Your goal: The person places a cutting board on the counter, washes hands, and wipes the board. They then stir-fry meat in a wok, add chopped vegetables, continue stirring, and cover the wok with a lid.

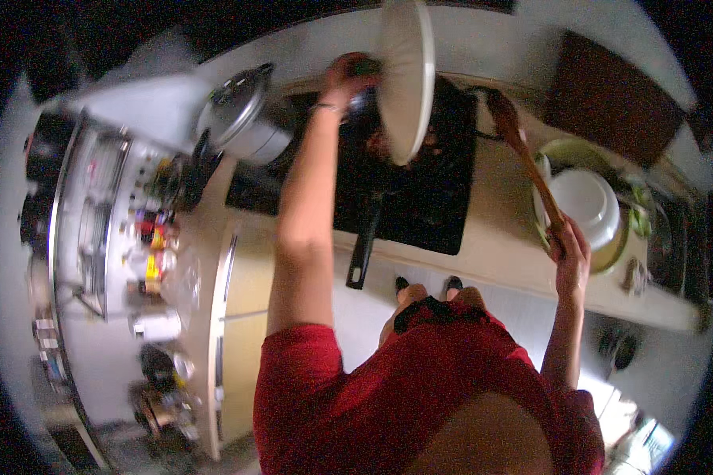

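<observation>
My left hand (346,76) grips the dark knob of a large cream pan lid (405,89), blurred and turned on edge above the stove. Below the lid, a black frying pan sits on the dark cooktop (439,217), its long handle (365,252) pointing towards me. Some reddish-brown food (377,141) shows in the pan, partly hidden by the lid. In my right hand (569,249) is a wooden spatula (538,166), held by its handle over the counter to the right of the cooktop. The spatula's broad end points away from me.
A steel pot with a lid (246,122) stands left of the pan. At right, a white bowl (585,199) sits in a green basin (615,261), near the sink (680,237). A brown board (615,98) leans at the back. Several bottles and jars (154,234) line the left counter.
</observation>
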`<move>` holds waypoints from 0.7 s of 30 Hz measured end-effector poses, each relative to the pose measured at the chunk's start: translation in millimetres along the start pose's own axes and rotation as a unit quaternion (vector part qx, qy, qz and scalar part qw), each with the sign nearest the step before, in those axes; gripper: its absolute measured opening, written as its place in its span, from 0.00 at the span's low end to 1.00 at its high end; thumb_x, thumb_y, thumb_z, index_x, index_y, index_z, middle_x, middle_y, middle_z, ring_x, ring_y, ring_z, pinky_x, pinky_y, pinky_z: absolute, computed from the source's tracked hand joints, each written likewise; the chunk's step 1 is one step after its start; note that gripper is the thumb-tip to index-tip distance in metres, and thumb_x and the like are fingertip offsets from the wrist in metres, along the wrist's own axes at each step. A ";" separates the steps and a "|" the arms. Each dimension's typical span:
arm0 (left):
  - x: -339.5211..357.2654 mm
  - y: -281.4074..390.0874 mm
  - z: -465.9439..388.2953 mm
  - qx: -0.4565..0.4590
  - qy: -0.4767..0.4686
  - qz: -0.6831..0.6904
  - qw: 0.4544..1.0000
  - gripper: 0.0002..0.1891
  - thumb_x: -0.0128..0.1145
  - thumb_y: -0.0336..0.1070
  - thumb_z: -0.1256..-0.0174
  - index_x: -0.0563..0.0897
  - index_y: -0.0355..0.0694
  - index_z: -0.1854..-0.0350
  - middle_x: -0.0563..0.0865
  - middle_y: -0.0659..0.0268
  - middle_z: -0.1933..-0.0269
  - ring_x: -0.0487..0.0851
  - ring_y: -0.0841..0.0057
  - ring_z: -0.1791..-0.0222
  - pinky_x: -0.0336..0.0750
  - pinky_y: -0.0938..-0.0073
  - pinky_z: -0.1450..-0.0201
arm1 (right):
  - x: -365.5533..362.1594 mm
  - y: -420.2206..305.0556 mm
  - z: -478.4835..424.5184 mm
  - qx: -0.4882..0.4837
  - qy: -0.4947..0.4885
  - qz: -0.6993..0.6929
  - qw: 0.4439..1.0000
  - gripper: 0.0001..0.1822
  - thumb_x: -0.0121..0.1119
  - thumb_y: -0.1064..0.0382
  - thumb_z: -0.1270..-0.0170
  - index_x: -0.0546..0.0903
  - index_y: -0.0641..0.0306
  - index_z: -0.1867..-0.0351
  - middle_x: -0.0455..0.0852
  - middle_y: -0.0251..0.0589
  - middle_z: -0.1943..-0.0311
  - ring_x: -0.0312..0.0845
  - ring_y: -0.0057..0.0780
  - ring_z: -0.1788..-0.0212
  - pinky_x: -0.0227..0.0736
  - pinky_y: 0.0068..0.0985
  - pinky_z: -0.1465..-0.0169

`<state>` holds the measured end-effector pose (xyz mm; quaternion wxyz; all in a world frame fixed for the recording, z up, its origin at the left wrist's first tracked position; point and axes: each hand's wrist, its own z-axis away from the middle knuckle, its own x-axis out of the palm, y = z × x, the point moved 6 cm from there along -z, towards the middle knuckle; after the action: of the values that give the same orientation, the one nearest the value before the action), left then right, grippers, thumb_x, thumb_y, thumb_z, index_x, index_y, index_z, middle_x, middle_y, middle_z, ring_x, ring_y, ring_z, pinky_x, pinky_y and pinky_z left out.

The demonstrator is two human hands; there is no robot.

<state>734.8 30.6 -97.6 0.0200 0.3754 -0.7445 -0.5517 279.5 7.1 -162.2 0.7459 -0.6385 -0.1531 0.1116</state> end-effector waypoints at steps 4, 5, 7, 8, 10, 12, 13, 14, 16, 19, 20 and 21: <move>1.6 -1.9 0.1 0.019 0.047 -0.031 0.998 0.21 0.66 0.32 0.64 0.76 0.39 0.61 0.80 0.65 0.63 0.76 0.76 0.62 0.71 0.75 0.56 | 0.2 1.4 -7.6 -0.009 -0.021 0.000 1.000 0.16 0.44 0.57 0.40 0.74 0.63 0.55 0.75 0.28 0.74 0.57 0.10 0.80 0.52 0.09 0.79; 4.6 0.2 -2.1 0.017 0.044 -0.062 0.997 0.22 0.66 0.32 0.65 0.76 0.40 0.61 0.80 0.65 0.64 0.77 0.77 0.62 0.71 0.75 0.57 | 0.6 -0.4 -9.0 0.011 -0.041 0.007 0.999 0.16 0.44 0.59 0.40 0.74 0.64 0.55 0.76 0.29 0.72 0.62 0.11 0.77 0.57 0.10 0.75; 6.7 14.1 -0.4 -0.005 0.058 -0.088 0.994 0.23 0.66 0.34 0.67 0.76 0.40 0.61 0.80 0.64 0.64 0.77 0.76 0.63 0.71 0.76 0.58 | -1.7 3.9 -17.4 0.014 -0.061 0.004 0.998 0.16 0.44 0.59 0.40 0.73 0.64 0.55 0.76 0.30 0.71 0.62 0.11 0.77 0.57 0.10 0.75; 1.2 26.9 5.7 0.009 0.067 -0.121 0.990 0.23 0.66 0.34 0.67 0.76 0.39 0.62 0.80 0.64 0.64 0.77 0.75 0.63 0.71 0.76 0.58 | -2.5 6.8 -21.9 0.018 -0.069 0.003 0.997 0.16 0.44 0.59 0.40 0.73 0.64 0.55 0.76 0.30 0.71 0.62 0.11 0.77 0.57 0.10 0.75; -6.7 56.8 18.6 0.036 0.079 -0.190 0.978 0.22 0.66 0.34 0.67 0.76 0.39 0.62 0.80 0.63 0.63 0.77 0.74 0.64 0.71 0.76 0.58 | -1.3 5.0 -29.0 -0.040 -0.099 0.095 0.990 0.15 0.44 0.61 0.40 0.73 0.64 0.55 0.76 0.31 0.70 0.63 0.12 0.76 0.58 0.10 0.75; -23.8 71.6 29.7 0.079 0.072 -0.211 0.972 0.23 0.66 0.36 0.68 0.76 0.40 0.63 0.79 0.60 0.63 0.77 0.68 0.62 0.70 0.73 0.57 | -0.3 10.0 -39.0 -0.080 -0.119 0.113 0.983 0.14 0.44 0.65 0.41 0.73 0.64 0.54 0.76 0.32 0.69 0.64 0.13 0.75 0.59 0.11 0.74; -33.3 76.4 38.6 0.099 0.067 -0.222 0.968 0.23 0.66 0.37 0.69 0.76 0.41 0.63 0.79 0.58 0.62 0.77 0.65 0.60 0.70 0.72 0.56 | 1.6 14.0 -44.8 -0.089 -0.127 0.086 0.984 0.14 0.43 0.67 0.41 0.73 0.63 0.54 0.76 0.33 0.69 0.65 0.14 0.75 0.60 0.12 0.74; -46.0 79.3 50.3 0.116 0.068 -0.207 0.969 0.22 0.65 0.37 0.68 0.76 0.41 0.64 0.79 0.58 0.62 0.77 0.64 0.61 0.70 0.72 0.57 | 0.5 20.7 -50.6 -0.037 -0.137 0.045 0.989 0.14 0.43 0.68 0.42 0.73 0.63 0.54 0.76 0.33 0.68 0.66 0.15 0.73 0.61 0.13 0.73; -59.7 111.4 70.7 0.113 0.040 -0.248 0.961 0.22 0.64 0.36 0.66 0.75 0.41 0.62 0.79 0.59 0.62 0.77 0.67 0.61 0.70 0.74 0.57 | 2.7 15.5 -54.4 -0.007 -0.130 0.044 0.991 0.14 0.43 0.67 0.42 0.73 0.63 0.54 0.76 0.35 0.66 0.68 0.18 0.71 0.63 0.14 0.71; -102.1 119.7 107.7 0.098 -0.006 -0.205 0.974 0.22 0.63 0.33 0.62 0.73 0.39 0.59 0.79 0.61 0.61 0.77 0.72 0.61 0.70 0.75 0.57 | 19.1 -2.3 -48.9 -0.063 -0.134 0.156 0.977 0.15 0.45 0.63 0.42 0.73 0.64 0.54 0.77 0.38 0.63 0.70 0.23 0.65 0.65 0.15 0.67; -116.5 132.4 124.0 0.108 -0.007 -0.222 0.969 0.21 0.62 0.32 0.61 0.73 0.39 0.59 0.78 0.62 0.61 0.77 0.73 0.61 0.70 0.76 0.56 | 14.6 3.4 -56.5 -0.059 -0.123 0.149 0.979 0.15 0.44 0.65 0.42 0.73 0.64 0.54 0.75 0.40 0.59 0.70 0.25 0.61 0.67 0.17 0.65; -130.2 148.3 141.6 0.118 -0.009 -0.239 0.964 0.21 0.61 0.31 0.59 0.73 0.39 0.58 0.78 0.63 0.61 0.77 0.74 0.61 0.70 0.76 0.56 | 10.1 9.6 -64.3 -0.054 -0.112 0.142 0.982 0.15 0.44 0.67 0.42 0.73 0.64 0.53 0.74 0.41 0.56 0.69 0.27 0.57 0.68 0.18 0.63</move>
<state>685.6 236.7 21.2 -0.1633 0.5373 -0.6929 -0.4523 313.1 -46.7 -179.6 0.6647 -0.6768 -0.1498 0.2787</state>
